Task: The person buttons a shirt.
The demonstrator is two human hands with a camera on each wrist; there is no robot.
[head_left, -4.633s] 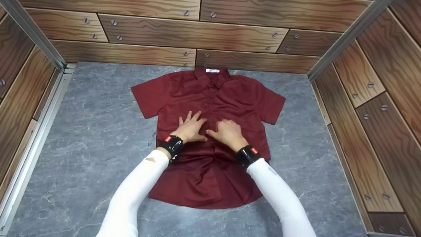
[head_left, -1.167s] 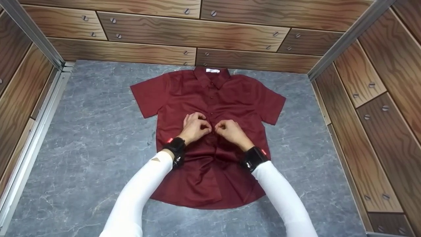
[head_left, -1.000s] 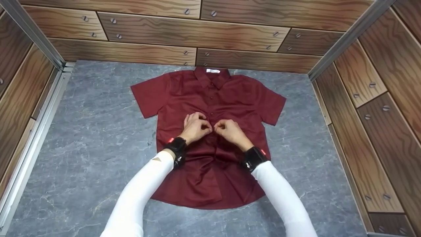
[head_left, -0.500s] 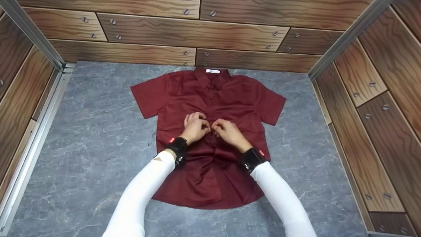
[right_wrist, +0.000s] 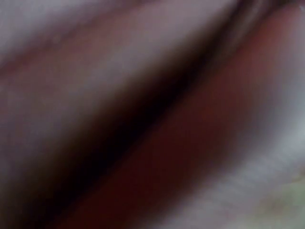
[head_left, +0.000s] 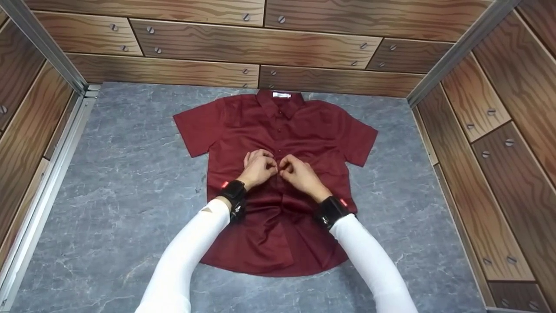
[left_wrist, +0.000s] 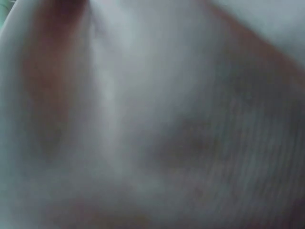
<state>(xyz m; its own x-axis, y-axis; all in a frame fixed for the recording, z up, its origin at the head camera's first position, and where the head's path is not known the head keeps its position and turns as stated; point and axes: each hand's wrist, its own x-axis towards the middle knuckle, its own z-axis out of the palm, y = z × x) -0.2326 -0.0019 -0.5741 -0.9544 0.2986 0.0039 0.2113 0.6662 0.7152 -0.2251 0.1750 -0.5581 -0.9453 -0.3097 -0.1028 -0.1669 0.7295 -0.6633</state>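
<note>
Head view: a dark-red, short-sleeved, collared fabric shirt (head_left: 278,191) is lying front-up on a grey, marble-patterned flat surface (head_left: 121,182), its collar facing away from the person. The bare left hand (head_left: 258,169) is apparently pinching the shirt's front strip between thumb and forefinger, below a small, round, dark-red button (head_left: 279,151). The bare right hand (head_left: 299,174) is curling its fingers just beside the left; the view is not revealing whether cloth is between them. Both wrist views are showing only blur. Possible faults: so small a pinch could be letting the smooth-looking fabric slip; uneven pulling could be skewing the front strip and deepening the creases below; the glossy black wristbands (head_left: 333,212), overlying the shirt, could be dragging it askew. Labelling: a white rectangular label (head_left: 281,94) is showing inside the collar, bearing faint marks too small for reading; small red tags (head_left: 224,184) on the wristbands are displaying nothing legible.
</note>
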